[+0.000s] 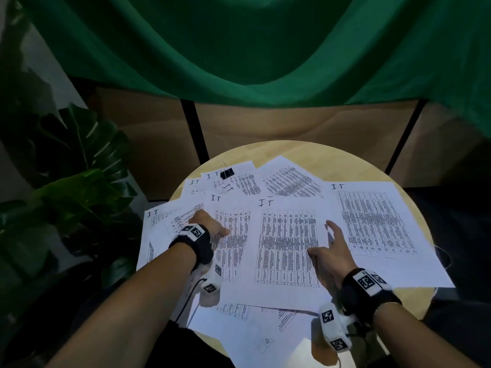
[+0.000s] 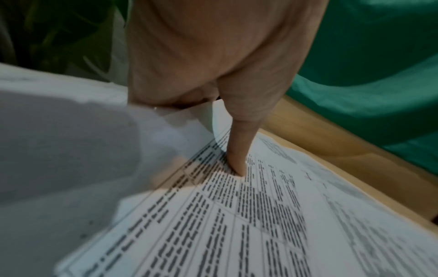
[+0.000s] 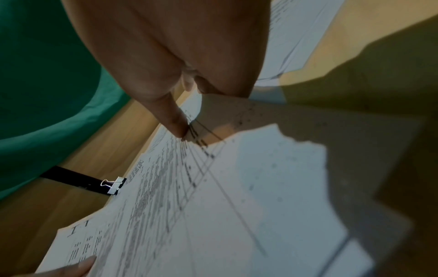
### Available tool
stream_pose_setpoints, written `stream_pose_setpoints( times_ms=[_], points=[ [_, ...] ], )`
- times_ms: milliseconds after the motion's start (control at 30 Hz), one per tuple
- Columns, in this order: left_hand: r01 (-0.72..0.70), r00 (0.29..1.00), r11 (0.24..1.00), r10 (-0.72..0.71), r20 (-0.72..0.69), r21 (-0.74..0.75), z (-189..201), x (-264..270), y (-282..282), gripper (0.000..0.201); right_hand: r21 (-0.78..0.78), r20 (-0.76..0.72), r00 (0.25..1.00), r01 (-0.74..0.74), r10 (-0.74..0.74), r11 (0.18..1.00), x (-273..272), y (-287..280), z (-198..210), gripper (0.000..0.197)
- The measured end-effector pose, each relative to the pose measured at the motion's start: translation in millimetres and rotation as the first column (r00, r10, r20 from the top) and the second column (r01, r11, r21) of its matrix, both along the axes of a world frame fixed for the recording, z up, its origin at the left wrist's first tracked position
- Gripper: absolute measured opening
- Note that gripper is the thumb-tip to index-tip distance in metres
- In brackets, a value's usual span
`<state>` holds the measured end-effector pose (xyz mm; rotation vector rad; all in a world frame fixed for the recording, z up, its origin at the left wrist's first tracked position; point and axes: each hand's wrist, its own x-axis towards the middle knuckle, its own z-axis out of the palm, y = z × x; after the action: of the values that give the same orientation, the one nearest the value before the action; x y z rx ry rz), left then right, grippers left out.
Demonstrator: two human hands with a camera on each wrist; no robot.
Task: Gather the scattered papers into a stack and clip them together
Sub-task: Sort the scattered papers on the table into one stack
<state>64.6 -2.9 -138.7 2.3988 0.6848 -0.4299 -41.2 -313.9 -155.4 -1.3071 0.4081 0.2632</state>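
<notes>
Both my hands are lying on smooth white printed papers (image 1: 288, 243) marked "IT": left hand (image 1: 210, 224) pressing its thumb flat, right hand (image 1: 328, 254) spread open. Black binder clip (image 1: 226, 172) is sitting at eleven o'clock on round wooden table (image 1: 414, 208).

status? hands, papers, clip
Left hand and right hand both press fingers on the papers. Papers unstacked, spread over the round table. Binder clip lies untouched at the far edge. Nothing in the way.
</notes>
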Motion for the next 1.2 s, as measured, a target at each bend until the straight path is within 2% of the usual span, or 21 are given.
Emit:
stream_pose_setpoints(
  times_ms=[33, 100, 167, 233, 300, 400, 500, 600, 700, 767, 833, 867, 933, 1000, 1033, 1067, 1133, 1167, 1200],
  points=[
    [-0.021, 0.998, 1.0, 0.02, 0.059, 0.009, -2.3, 0.1, 0.8, 0.086, -0.047, 0.023, 0.999, 0.025, -0.024, 0.999, 0.8, 0.6, -3.9, 0.08],
    [-0.012, 0.979, 0.994, -0.011, 0.204, 0.111, 0.7, -3.8, 2.4, 0.06, -0.005, 0.009, 0.995, 0.098, -0.098, 0.995, 1.4, 4.0, -5.6, 0.078],
    [0.044, 0.938, 0.973, -0.118, 0.326, 0.227, 6.0, -7.5, 8.6, 0.037, 0.011, -0.023, 0.989, 0.144, -0.143, 0.99, 0.3, 3.7, -10.2, 0.063],
    [0.087, 0.901, 0.954, -0.197, 0.385, 0.286, 15.6, -12.2, 13.1, 0.028, -0.001, -0.048, 0.99, 0.131, -0.131, 0.991, -0.8, 3.7, -18.4, 0.045],
    [0.113, 0.868, 0.935, -0.257, 0.425, 0.335, 22.4, -14.1, 20.9, 0.029, -0.033, -0.048, 0.994, 0.101, -0.102, 0.994, -3.0, 7.9, -20.7, 0.039],
    [0.126, 0.817, 0.929, -0.296, 0.494, 0.349, 33.5, -22.5, 30.5, 0.031, -0.033, -0.063, 0.986, 0.155, -0.157, 0.987, -4.5, 11.1, -20.5, 0.037],
    [0.098, 0.724, 0.953, -0.267, 0.636, 0.288, 57.2, -26.0, 38.9, 0.025, -0.042, -0.086, 0.98, 0.177, -0.181, 0.983, -5.7, 12.5, -19.7, 0.04],
    [0.084, 0.591, 0.978, -0.203, 0.781, 0.19, 101.2, -27.4, 41.8, 0.023, -0.023, -0.096, 0.976, 0.193, -0.195, 0.981, -6.9, 14.8, -10.1, 0.052],
    [0.112, 0.509, 0.99, -0.134, 0.85, 0.089, 135.5, -30.9, 41.1, 0.025, -0.04, -0.064, 0.983, 0.172, -0.174, 0.984, -4.5, 14.7, -1.8, 0.057],
    [0.15, 0.532, 0.988, -0.099, 0.841, 0.021, 137.6, -32.4, 32.1, 0.029, -0.033, -0.01, 0.991, 0.135, -0.136, 0.99, -7.2, 19.2, 9.9, 0.049],
    [0.182, 0.594, 0.983, -0.098, 0.798, -0.015, 117.0, -29.6, 18.4, 0.028, 0.015, 0.075, 0.99, 0.121, -0.121, 0.993, -11.9, 25.3, 22.4, 0.025],
    [0.198, 0.635, 0.98, -0.102, 0.765, -0.034, 101.9, -29.1, 9.5, 0.028, -0.004, 0.092, 0.992, 0.09, -0.089, 0.996, -13.3, 25.9, 29.7, 0.027],
    [0.237, 0.703, 0.963, -0.08, 0.706, -0.126, 65.8, -29.9, -11.3, 0.031, -0.113, 0.081, 0.997, -0.004, 0.013, 0.994, -11.5, 23.4, 38.4, 0.054],
    [0.239, 0.74, 0.954, -0.057, 0.67, -0.183, 40.3, -37.0, -36.6, 0.026, -0.109, 0.028, 0.999, -0.043, 0.047, 0.993, -8.5, 18.8, 43.0, 0.076],
    [0.224, 0.756, 0.958, -0.055, 0.652, -0.178, 31.1, -39.9, -47.2, 0.025, -0.092, 0.023, 0.999, -0.041, 0.044, 0.995, -7.9, 18.1, 42.9, 0.078],
    [0.221, 0.763, 0.961, -0.063, 0.643, -0.168, 23.8, -42.9, -56.0, 0.026, -0.098, 0.03, 0.999, -0.025, 0.028, 0.995, -9.3, 20.3, 42.2, 0.068],
    [0.234, 0.774, 0.959, -0.083, 0.628, -0.162, 14.7, -43.7, -66.8, 0.03, -0.114, 0.092, 0.996, -0.004, 0.015, 0.993, -15.4, 24.9, 41.0, 0.024],
    [0.233, 0.794, 0.959, -0.093, 0.601, -0.159, 12.3, -42.4, -67.0, 0.038, -0.151, 0.122, 0.992, 0.004, 0.015, 0.989, -18.6, 26.5, 40.0, 0.006],
    [0.232, 0.813, 0.964, -0.119, 0.57, -0.131, 13.4, -41.1, -64.7, 0.053, -0.194, 0.13, 0.992, 0.028, -0.003, 0.981, -21.3, 26.6, 42.0, 0.006]
  ],
)
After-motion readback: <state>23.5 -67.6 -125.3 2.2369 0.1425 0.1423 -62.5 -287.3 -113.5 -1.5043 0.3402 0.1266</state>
